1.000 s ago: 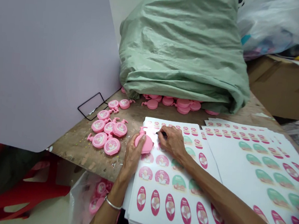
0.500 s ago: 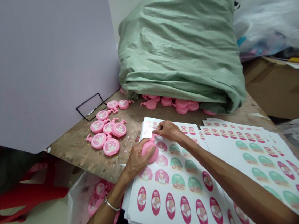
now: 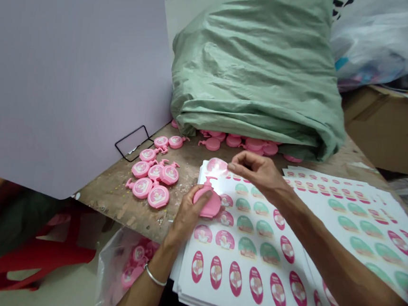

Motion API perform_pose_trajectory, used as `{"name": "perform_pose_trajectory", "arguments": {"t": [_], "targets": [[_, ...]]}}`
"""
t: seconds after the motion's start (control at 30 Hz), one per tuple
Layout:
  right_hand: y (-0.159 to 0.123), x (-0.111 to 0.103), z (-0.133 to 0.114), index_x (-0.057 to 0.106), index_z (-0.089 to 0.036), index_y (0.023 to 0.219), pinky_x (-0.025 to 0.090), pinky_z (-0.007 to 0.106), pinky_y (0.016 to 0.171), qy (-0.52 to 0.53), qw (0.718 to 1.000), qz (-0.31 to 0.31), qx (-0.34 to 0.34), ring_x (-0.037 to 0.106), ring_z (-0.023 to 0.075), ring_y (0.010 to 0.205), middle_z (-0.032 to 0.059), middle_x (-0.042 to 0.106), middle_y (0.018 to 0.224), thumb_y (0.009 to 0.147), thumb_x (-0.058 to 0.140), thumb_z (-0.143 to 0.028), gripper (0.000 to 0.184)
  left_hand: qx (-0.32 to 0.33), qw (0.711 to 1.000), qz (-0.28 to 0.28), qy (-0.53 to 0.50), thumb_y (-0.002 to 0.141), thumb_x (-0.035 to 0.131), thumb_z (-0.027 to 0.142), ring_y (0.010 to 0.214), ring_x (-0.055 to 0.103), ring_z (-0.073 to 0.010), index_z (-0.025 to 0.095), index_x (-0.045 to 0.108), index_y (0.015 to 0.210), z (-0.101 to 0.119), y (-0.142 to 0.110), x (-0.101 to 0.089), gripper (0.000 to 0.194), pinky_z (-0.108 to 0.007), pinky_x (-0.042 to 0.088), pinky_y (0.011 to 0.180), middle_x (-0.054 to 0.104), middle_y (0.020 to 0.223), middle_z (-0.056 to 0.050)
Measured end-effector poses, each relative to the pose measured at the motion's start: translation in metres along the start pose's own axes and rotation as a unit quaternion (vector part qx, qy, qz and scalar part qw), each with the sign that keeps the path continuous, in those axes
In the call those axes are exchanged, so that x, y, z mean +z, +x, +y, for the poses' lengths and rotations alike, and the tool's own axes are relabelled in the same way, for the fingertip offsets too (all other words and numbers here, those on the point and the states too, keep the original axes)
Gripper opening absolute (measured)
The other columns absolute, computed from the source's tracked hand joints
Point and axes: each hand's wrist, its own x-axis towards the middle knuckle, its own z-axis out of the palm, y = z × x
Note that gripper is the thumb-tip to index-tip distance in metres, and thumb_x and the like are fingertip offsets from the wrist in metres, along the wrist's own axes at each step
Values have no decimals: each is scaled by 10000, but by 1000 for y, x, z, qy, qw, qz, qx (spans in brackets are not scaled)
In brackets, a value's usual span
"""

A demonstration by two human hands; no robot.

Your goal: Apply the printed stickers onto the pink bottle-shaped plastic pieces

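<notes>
My left hand (image 3: 187, 213) grips a small pink plastic bottle-shaped piece (image 3: 207, 202) and holds it down on a stack of sticker sheets (image 3: 238, 251). Just above the sheet's far edge, my right hand (image 3: 255, 171) pinches a round pink sticker (image 3: 217, 165), lifted off the paper. The sheets carry rows of pink and green oval and round stickers. A silver bangle is on my left wrist.
Several pink pieces with stickers on them (image 3: 152, 177) lie on the worn wooden table (image 3: 121, 198). More plain pink pieces (image 3: 240, 143) spill from under a big green sack (image 3: 261, 67). A second stack of sheets (image 3: 363, 214) is at the right, a lilac board (image 3: 64, 74) at the left, a bag of pink pieces (image 3: 130, 265) below.
My right hand has peeled a round sticker off the sheet's top edge and raised it. My left hand, still gripping the pink piece, has shifted slightly right on the sheet.
</notes>
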Motion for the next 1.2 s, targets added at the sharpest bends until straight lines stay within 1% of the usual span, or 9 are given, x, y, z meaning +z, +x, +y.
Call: {"name": "perform_pose_trajectory", "arguments": {"t": [0.07,0.13,0.2,0.3,0.5,0.63,0.8,0.97,1.2], "targets": [[-23,1,4,723,-200,842,440,271,647,-30,999,-12,-4,597,163,744,31,699,824,774,689,-514,323,-43,993,-58,-91,785,688,468,750,710,-243,192,590,1162,6,-7,2,477,-341,584,613,705,962,-102],[-43,4,8,757,-227,907,472,291,695,-46,999,-27,2,632,192,821,42,734,923,798,674,-492,298,-71,986,-82,-129,802,679,475,779,719,-248,190,590,1199,11,-13,7,497,-344,597,627,713,975,-110],[-56,8,10,768,-239,916,482,299,670,-52,998,-32,8,631,189,774,42,742,900,802,671,-485,288,-87,984,-70,-139,832,637,506,825,720,-256,174,612,1196,14,-17,13,494,-346,608,640,719,999,-123],[-65,9,11,773,-236,917,477,300,634,-67,997,-27,-1,595,168,690,38,733,825,799,676,-461,271,-107,983,-45,-140,869,570,536,852,717,-266,142,636,1182,15,-20,20,507,-348,618,628,720,1021,-145],[-67,6,13,769,-229,937,472,290,615,-90,995,-24,-30,577,149,655,27,718,766,818,669,-411,240,-102,985,-51,-132,919,516,486,858,717,-239,135,640,1202,15,-20,23,468,-340,623,669,723,1033,-137],[-68,7,15,764,-218,949,478,286,619,-92,994,-23,-47,585,145,663,27,720,784,824,671,-401,240,-101,985,-51,-134,939,489,463,849,718,-230,121,644,1190,16,-20,23,451,-346,624,684,729,1012,-136],[-67,9,17,759,-216,957,490,287,622,-90,995,-14,-41,593,145,675,29,726,823,811,689,-404,248,-93,985,-61,-133,952,464,458,864,715,-226,116,659,1161,18,-19,23,446,-341,621,711,731,999,-129],[-66,9,17,758,-220,951,495,285,605,-97,994,-11,-44,593,144,663,29,729,826,805,688,-421,258,-93,985,-69,-128,952,446,482,848,715,-224,120,661,1163,17,-18,22,471,-339,620,687,729,982,-129],[-66,10,13,760,-215,941,501,283,616,-111,993,-6,-48,601,143,668,26,735,823,803,694,-393,234,-94,985,-71,-125,948,432,508,855,713,-227,142,669,1165,18,-19,21,487,-330,616,675,727,1001,-123]]}}
